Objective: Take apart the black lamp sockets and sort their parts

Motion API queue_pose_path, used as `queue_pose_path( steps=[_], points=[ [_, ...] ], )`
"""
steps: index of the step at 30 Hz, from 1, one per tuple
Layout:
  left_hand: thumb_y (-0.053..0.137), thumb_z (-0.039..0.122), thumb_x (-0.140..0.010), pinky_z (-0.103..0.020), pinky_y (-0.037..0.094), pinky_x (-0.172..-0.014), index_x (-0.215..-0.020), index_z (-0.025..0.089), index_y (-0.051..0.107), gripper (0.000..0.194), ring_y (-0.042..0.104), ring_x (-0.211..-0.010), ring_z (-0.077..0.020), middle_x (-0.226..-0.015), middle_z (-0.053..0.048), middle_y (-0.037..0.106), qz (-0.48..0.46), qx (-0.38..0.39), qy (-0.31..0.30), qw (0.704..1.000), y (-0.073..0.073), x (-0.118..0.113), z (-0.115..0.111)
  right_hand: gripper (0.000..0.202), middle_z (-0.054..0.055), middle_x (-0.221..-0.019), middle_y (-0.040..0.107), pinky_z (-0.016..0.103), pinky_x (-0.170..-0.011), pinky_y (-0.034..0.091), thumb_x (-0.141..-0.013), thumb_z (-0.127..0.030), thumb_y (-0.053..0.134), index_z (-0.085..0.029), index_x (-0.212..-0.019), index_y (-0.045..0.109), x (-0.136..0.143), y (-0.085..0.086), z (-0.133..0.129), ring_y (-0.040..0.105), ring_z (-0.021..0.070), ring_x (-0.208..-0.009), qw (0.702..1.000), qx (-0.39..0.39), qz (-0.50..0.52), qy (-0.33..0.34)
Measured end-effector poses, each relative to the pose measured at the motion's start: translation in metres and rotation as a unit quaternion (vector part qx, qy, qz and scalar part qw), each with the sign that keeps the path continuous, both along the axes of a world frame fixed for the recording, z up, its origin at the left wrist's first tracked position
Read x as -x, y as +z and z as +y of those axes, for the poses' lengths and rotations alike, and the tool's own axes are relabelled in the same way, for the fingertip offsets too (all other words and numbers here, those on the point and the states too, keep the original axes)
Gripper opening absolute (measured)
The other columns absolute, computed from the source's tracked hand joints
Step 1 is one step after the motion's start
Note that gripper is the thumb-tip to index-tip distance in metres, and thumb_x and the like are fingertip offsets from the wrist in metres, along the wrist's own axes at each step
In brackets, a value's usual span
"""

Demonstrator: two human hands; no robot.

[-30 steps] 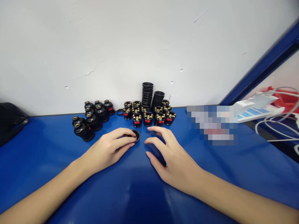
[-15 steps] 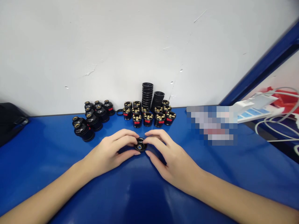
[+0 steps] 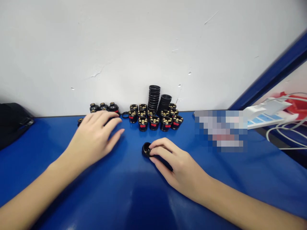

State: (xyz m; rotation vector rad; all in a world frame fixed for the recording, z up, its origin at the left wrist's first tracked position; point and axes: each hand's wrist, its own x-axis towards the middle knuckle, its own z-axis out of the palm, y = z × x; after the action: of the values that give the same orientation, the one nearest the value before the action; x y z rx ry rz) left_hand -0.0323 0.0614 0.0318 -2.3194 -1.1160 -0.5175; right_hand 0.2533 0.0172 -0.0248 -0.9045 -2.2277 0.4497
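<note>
A small round black cap (image 3: 146, 150) is on the blue table (image 3: 115, 191), its hollow side showing. The fingertips of my right hand (image 3: 177, 163) pinch its right rim. My left hand (image 3: 96, 134), fingers apart and holding nothing, is over the table at the left, in front of the group of black domed parts (image 3: 112, 107), and hides most of them. Several black sockets with brass contacts and red tabs (image 3: 154, 123) stand in rows behind the cap. Two stacks of black threaded rings (image 3: 154, 97) rise behind the sockets.
One thin black ring (image 3: 125, 115) lies left of the sockets. At the right are a blurred-out item (image 3: 220, 129), a white power strip (image 3: 266, 119) and white cables (image 3: 278, 135). A black bag (image 3: 14, 124) is at the far left, and a white wall (image 3: 120, 48) stands behind.
My left hand has let go of the cap and moved left and up toward the domed parts. The cap now shows its hollow side more, with my right hand still on it.
</note>
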Motion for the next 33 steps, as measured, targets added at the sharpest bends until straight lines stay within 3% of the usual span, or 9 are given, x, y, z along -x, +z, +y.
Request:
queue_pose_path(
  steps=[4,8,16,22,26,33],
  points=[
    [0.055,0.031,-0.107,-0.062,0.051,-0.113,-0.146,0.004,0.06,0.047,0.058,-0.14,-0.0482,-0.15,-0.028,0.061,0.024,-0.008,0.084,0.996,-0.006,0.015,0.013,0.016,0.01,-0.122,0.069,0.04,-0.095,0.065,-0.108,-0.012,0.055,-0.02,-0.116,0.066,0.001,0.0,0.0,0.074,0.0221,-0.104,1.0,0.004,0.0,0.002],
    [0.054,0.029,-0.106,-0.063,0.048,-0.117,-0.149,0.0,0.056,0.052,0.052,-0.147,-0.051,-0.155,-0.033,0.054,0.059,-0.01,0.124,0.99,-0.014,0.019,0.024,0.017,0.01,-0.12,0.069,0.041,-0.094,0.065,-0.108,-0.011,0.053,-0.02,-0.116,0.065,0.002,0.003,-0.001,0.073,0.0224,-0.103,1.0,0.004,-0.002,0.005],
    [0.056,0.027,-0.105,-0.065,0.053,-0.111,-0.155,0.009,0.052,0.053,0.059,-0.141,-0.0492,-0.155,-0.03,0.058,0.037,0.009,0.106,0.994,-0.014,0.019,0.024,0.018,0.009,-0.119,0.071,0.041,-0.094,0.065,-0.108,-0.011,0.053,-0.022,-0.116,0.065,0.002,0.004,-0.002,0.074,0.0227,-0.103,1.0,0.007,-0.01,0.001],
    [0.054,0.024,-0.104,-0.068,0.045,-0.118,-0.153,-0.002,0.053,0.056,0.051,-0.148,-0.0531,-0.158,-0.036,0.052,0.034,0.03,0.1,0.994,-0.012,0.011,0.027,0.017,0.01,-0.118,0.07,0.039,-0.093,0.063,-0.108,-0.011,0.053,-0.02,-0.115,0.066,0.003,0.003,-0.001,0.073,0.0226,-0.103,1.0,0.004,-0.013,0.004],
    [0.051,0.016,-0.103,-0.068,0.04,-0.123,-0.153,0.002,0.056,0.052,0.049,-0.152,-0.0494,-0.16,-0.032,0.053,0.031,0.03,0.087,0.995,-0.015,0.007,0.035,0.018,0.01,-0.116,0.07,0.039,-0.091,0.063,-0.108,-0.01,0.053,-0.019,-0.115,0.066,0.004,0.003,0.0,0.072,0.0225,-0.101,1.0,0.006,-0.014,0.006],
    [0.041,0.013,-0.105,-0.064,0.045,-0.118,-0.148,-0.003,0.057,0.049,0.055,-0.143,-0.0499,-0.154,-0.035,0.056,0.119,-0.03,0.114,0.986,-0.022,0.01,0.049,0.017,0.009,-0.116,0.07,0.04,-0.091,0.063,-0.108,-0.011,0.052,-0.02,-0.114,0.066,0.003,0.003,0.001,0.071,0.0225,-0.101,1.0,0.011,-0.015,0.006]
  ],
)
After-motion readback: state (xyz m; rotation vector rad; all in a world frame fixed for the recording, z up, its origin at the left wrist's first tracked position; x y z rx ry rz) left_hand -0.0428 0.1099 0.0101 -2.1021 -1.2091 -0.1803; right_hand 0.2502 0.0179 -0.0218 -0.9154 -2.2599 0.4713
